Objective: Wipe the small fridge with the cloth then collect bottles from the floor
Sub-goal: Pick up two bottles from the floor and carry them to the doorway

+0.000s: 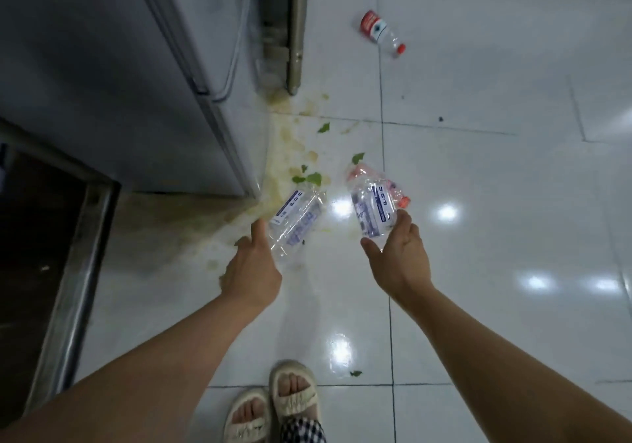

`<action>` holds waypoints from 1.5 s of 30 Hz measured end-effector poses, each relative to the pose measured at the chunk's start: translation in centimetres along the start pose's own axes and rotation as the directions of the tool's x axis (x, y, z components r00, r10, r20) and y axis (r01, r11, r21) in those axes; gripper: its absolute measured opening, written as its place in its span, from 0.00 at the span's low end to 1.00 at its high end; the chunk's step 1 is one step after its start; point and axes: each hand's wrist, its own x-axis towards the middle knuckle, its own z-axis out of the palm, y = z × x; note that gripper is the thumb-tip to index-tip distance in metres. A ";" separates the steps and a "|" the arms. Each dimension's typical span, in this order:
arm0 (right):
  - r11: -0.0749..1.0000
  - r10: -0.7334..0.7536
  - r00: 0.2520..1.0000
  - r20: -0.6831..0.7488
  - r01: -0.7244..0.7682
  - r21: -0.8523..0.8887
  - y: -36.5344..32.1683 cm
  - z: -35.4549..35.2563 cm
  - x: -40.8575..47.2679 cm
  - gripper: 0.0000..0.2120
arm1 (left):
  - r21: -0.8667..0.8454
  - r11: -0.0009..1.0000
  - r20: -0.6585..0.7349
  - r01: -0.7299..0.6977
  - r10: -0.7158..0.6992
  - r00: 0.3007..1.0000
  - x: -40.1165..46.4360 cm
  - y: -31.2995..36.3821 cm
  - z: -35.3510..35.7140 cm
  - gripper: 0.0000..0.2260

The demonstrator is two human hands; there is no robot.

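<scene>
My left hand (251, 269) grips a clear plastic bottle with a blue-and-white label (297, 220), held tilted above the floor. My right hand (398, 254) holds a second clear bottle with a blue label (371, 208); a crumpled bottle with a red cap (393, 191) shows right behind it, and I cannot tell whether it is in my hand or on the floor. A third bottle with a red label and red cap (381, 32) lies on the white tiles far ahead. The small grey fridge (119, 76) stands at the upper left. No cloth is in view.
Yellowish stains (284, 141) and green leaf scraps (309, 178) spread over the floor beside the fridge corner. A metal post (297, 25) stands behind the fridge. A dark metal-framed threshold (78, 264) runs along the left. My sandalled feet (273, 408) are at the bottom.
</scene>
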 end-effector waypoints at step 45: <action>0.983 -0.116 0.977 0.181 0.138 -0.119 5.8 -43.2 47.1 0.25 | -0.236 0.955 -0.101 0.179 -0.207 0.973 25.6 54.4 -3.7 0.27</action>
